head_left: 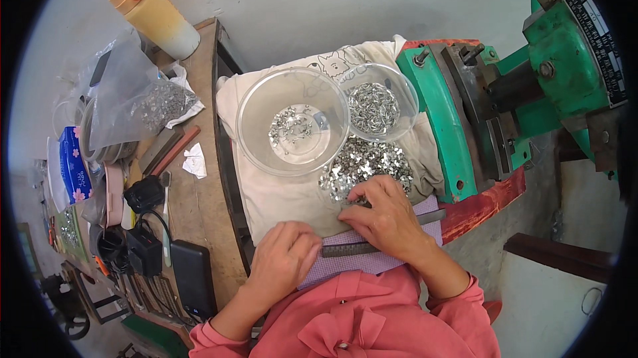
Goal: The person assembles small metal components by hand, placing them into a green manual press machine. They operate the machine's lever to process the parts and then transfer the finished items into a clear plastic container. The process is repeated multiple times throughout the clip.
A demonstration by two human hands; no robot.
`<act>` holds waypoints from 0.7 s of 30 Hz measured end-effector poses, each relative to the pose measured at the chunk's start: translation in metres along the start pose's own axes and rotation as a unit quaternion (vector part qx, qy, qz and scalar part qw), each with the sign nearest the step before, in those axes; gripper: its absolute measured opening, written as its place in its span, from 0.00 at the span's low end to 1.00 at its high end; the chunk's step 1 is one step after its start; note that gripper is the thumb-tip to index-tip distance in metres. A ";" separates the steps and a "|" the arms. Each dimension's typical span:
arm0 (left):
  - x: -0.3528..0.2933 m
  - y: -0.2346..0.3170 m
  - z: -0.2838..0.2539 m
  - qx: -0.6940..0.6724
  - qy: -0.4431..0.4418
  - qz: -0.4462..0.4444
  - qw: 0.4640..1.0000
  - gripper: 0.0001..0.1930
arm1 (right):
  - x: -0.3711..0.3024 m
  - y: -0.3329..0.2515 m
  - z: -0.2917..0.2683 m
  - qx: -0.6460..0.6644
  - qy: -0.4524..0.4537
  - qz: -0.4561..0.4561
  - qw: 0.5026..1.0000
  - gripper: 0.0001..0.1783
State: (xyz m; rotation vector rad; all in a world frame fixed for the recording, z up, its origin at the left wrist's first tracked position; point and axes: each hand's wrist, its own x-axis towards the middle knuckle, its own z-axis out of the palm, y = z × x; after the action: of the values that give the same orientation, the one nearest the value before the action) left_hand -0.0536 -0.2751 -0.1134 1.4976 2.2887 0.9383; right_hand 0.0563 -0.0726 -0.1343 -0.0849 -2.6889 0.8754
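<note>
My left hand point(284, 258) is closed, its curled fingers at the left end of a dark, narrow strip with small marks or slots point(349, 249). The strip lies across a purple cloth point(421, 226) close to my body. My right hand point(385, 220) bends over the near edge of a pile of small shiny metal pieces point(372, 158), thumb and fingers drawn together. What its fingertips hold is hidden. Beyond the pile stand a large clear tub point(249, 138) with some metal pieces on its bottom and a smaller clear tub point(411, 102) holding many thin metal pieces.
A green machine point(458, 158) stands close on the right. On the wooden table point(199, 202) at left are a yellow bottle point(156, 15), a plastic bag of metal pieces point(163, 102), a black power bank point(193, 278), cables and a blue tissue pack point(74, 165). Beige cloth point(256, 192) lies under the tubs.
</note>
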 end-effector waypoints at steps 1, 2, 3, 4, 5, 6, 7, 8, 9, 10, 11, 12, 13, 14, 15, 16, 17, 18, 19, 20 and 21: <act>-0.005 0.002 -0.001 -0.011 -0.011 -0.001 1.000 0.08 | 0.002 0.002 0.000 0.001 -0.002 -0.007 1.000 0.10; -0.009 0.004 -0.001 -0.022 -0.020 -0.004 1.000 0.08 | 0.004 0.003 -0.001 0.001 -0.006 -0.015 1.000 0.10; -0.013 0.004 0.000 -0.025 -0.015 -0.002 1.000 0.08 | 0.005 0.003 -0.001 0.002 -0.010 -0.024 1.000 0.10; -0.016 0.004 0.003 -0.028 -0.010 0.000 1.000 0.09 | 0.006 0.002 0.000 0.001 -0.011 -0.022 1.000 0.10; -0.018 0.003 0.007 -0.031 -0.005 0.004 0.999 0.09 | 0.007 0.000 0.003 -0.002 -0.011 -0.020 1.000 0.10; -0.019 0.002 0.010 -0.032 -0.004 0.008 0.999 0.09 | 0.007 -0.002 0.005 -0.004 -0.012 -0.019 1.000 0.10; -0.020 0.002 0.013 -0.032 -0.003 0.011 0.999 0.10 | 0.006 -0.004 0.007 -0.009 -0.004 -0.023 1.000 0.10; -0.020 0.001 0.015 -0.034 -0.003 0.017 0.999 0.10 | 0.004 -0.006 0.010 -0.015 0.005 -0.024 1.000 0.10; -0.019 0.001 0.017 -0.036 -0.002 0.016 0.999 0.10 | 0.000 -0.008 0.012 -0.020 0.014 -0.026 0.999 0.10; -0.018 0.001 0.018 -0.038 -0.002 0.016 0.999 0.10 | -0.004 -0.012 0.011 -0.016 0.023 -0.027 0.999 0.10; -0.018 0.001 0.019 -0.040 0.000 0.013 0.999 0.10 | -0.008 -0.018 0.009 -0.011 0.031 -0.029 0.999 0.10; -0.019 0.001 0.019 -0.040 0.003 0.006 0.999 0.10 | -0.013 -0.024 0.009 -0.006 0.040 -0.032 0.999 0.11; -0.021 0.000 0.020 -0.041 0.006 -0.001 0.999 0.10 | -0.021 -0.027 0.011 -0.006 0.041 -0.031 0.999 0.11; -0.022 0.000 0.021 -0.041 0.010 -0.006 0.999 0.10 | -0.029 -0.030 0.014 -0.008 0.042 -0.031 0.999 0.11; -0.021 0.000 0.022 -0.043 0.010 -0.010 0.999 0.10 | -0.034 -0.031 0.015 -0.009 0.044 -0.030 0.999 0.11; -0.021 0.001 0.022 -0.045 0.010 -0.013 0.999 0.10 | -0.037 -0.030 0.015 0.002 0.036 -0.026 0.999 0.11; -0.021 0.001 0.022 -0.047 0.010 -0.016 0.999 0.10 | -0.039 -0.030 0.015 0.013 0.029 -0.022 0.999 0.11; -0.021 0.001 0.022 -0.052 0.009 -0.016 0.998 0.11 | -0.040 -0.029 0.014 0.025 0.021 -0.018 0.999 0.11; -0.021 0.000 0.022 -0.058 0.008 -0.015 0.998 0.11 | -0.039 -0.028 0.013 0.025 0.025 -0.010 0.999 0.10; -0.021 -0.001 0.021 -0.062 0.006 -0.014 0.998 0.12 | -0.034 -0.026 0.010 0.025 0.030 -0.002 0.999 0.09; -0.022 -0.001 0.021 -0.068 0.003 -0.023 0.997 0.13 | -0.029 -0.023 0.008 0.026 0.036 0.006 0.999 0.08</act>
State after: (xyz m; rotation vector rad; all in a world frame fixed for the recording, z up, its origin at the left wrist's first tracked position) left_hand -0.0337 -0.2867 -0.1325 1.3828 2.2038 1.0639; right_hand 0.0825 -0.1005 -0.1351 -0.1181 -2.6013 0.9263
